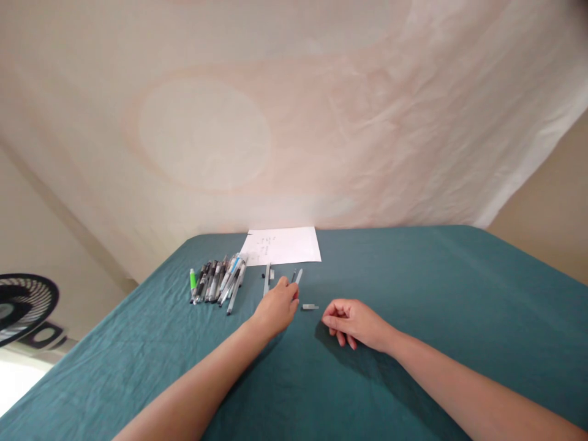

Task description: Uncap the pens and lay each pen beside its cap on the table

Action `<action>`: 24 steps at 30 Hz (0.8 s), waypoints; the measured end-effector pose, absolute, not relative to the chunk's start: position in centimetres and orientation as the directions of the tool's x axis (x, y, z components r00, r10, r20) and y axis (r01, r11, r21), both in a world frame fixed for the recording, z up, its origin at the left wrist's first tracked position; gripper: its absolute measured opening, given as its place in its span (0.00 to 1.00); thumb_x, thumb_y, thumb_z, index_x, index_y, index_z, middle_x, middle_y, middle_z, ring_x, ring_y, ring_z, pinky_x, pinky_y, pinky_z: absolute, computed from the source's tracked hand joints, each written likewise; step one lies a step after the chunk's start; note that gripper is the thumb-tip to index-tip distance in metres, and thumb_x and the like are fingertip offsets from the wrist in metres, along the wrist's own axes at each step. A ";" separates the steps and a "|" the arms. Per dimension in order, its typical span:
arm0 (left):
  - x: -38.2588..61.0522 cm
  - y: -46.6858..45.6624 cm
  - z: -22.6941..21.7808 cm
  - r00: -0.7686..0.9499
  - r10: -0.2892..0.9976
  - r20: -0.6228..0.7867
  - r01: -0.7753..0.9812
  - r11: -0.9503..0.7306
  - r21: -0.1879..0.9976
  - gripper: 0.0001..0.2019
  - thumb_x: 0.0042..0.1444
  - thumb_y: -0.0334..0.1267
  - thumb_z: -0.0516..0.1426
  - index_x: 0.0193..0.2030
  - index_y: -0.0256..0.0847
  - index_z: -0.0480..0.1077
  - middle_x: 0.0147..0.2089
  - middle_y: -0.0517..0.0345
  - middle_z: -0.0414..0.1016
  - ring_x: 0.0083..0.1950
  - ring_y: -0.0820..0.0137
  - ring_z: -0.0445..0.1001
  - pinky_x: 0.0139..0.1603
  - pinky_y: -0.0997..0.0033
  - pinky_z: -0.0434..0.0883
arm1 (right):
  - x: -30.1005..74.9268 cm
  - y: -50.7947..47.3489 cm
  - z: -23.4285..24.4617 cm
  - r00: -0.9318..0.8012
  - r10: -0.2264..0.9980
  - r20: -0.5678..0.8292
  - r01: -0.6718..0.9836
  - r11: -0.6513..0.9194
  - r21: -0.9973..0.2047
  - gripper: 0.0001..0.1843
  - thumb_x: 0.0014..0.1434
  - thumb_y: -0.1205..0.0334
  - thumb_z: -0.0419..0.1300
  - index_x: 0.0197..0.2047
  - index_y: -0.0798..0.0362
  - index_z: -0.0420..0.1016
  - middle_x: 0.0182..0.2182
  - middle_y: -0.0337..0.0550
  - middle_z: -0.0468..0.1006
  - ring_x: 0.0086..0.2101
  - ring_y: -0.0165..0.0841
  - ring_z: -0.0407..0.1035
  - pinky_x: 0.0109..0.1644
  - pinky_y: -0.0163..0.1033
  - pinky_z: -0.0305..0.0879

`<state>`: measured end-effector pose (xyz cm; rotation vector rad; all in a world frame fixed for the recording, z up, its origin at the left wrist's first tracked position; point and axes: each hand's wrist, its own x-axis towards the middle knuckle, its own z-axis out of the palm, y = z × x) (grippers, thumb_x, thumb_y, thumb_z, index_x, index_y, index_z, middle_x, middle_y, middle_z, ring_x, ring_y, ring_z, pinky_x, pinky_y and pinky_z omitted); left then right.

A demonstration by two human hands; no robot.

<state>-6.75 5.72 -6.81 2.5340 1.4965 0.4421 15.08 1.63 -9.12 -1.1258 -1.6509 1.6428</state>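
My left hand [277,304] reaches over the cloth with its fingers bent and closed on a slim clear-grey pen [299,276]; the pen's lower part is hidden behind the fingers. Just beyond that hand lie another light pen [267,279] and a small clear piece [271,274]. A short clear pen cap [309,307] rests on the cloth between my two hands. My right hand [353,321] hovers low over the cloth to the right of the cap. Its thumb and fingers are curled together, and nothing shows between them.
A pile of pens [218,280], mostly black, grey and clear, lies at the left, with a green highlighter [193,278] at its edge. Behind it is a white paper [287,245] with handwriting. Green cloth [441,275] covers the table. A fan [25,309] stands off the left edge.
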 end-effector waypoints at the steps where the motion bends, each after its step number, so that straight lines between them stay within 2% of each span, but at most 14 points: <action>1: -6.7 5.7 -6.9 0.450 0.878 0.163 0.833 -0.479 0.277 0.04 0.55 0.34 0.50 0.36 0.40 0.65 0.40 0.53 0.63 0.37 0.69 0.68 0.42 0.70 0.64 | 15.1 1.6 -9.1 -0.502 0.848 -0.172 0.178 -0.094 -0.980 0.18 0.53 0.47 0.57 0.35 0.55 0.66 0.24 0.35 0.70 0.17 0.21 0.64 0.14 0.24 0.57; 10: -7.2 7.9 -7.6 0.403 0.883 0.241 0.838 -0.462 0.289 0.05 0.56 0.32 0.49 0.35 0.38 0.65 0.39 0.53 0.63 0.40 0.67 0.68 0.44 0.68 0.65 | 15.1 1.6 -9.4 -0.497 0.851 -0.168 0.171 -0.094 -0.981 0.19 0.52 0.46 0.57 0.35 0.55 0.67 0.24 0.35 0.71 0.17 0.22 0.64 0.14 0.25 0.57; 17: -6.7 6.6 -6.0 0.382 0.872 0.305 0.814 -0.474 0.335 0.05 0.58 0.35 0.49 0.37 0.39 0.65 0.41 0.53 0.64 0.41 0.67 0.68 0.44 0.68 0.65 | 15.1 1.6 -9.1 -0.489 0.857 -0.159 0.120 -0.115 -0.986 0.20 0.52 0.45 0.58 0.34 0.55 0.66 0.26 0.37 0.73 0.18 0.23 0.65 0.14 0.25 0.57; 20: -5.0 3.9 -4.9 0.473 0.816 0.332 0.699 -0.577 0.422 0.07 0.58 0.40 0.51 0.40 0.42 0.65 0.41 0.55 0.66 0.40 0.69 0.68 0.42 0.70 0.64 | 14.9 1.7 -9.0 -0.434 0.887 -0.156 0.032 -0.158 -0.987 0.21 0.50 0.44 0.59 0.35 0.54 0.64 0.26 0.39 0.74 0.20 0.25 0.67 0.15 0.26 0.57; 24: -2.7 1.2 -5.0 0.595 0.757 0.269 0.597 -0.641 0.482 0.09 0.54 0.40 0.56 0.41 0.43 0.63 0.39 0.57 0.67 0.37 0.69 0.68 0.36 0.73 0.64 | 14.5 1.5 -8.9 -0.347 0.930 -0.121 -0.031 -0.140 -0.990 0.23 0.50 0.42 0.58 0.35 0.54 0.65 0.24 0.38 0.74 0.21 0.26 0.67 0.18 0.27 0.59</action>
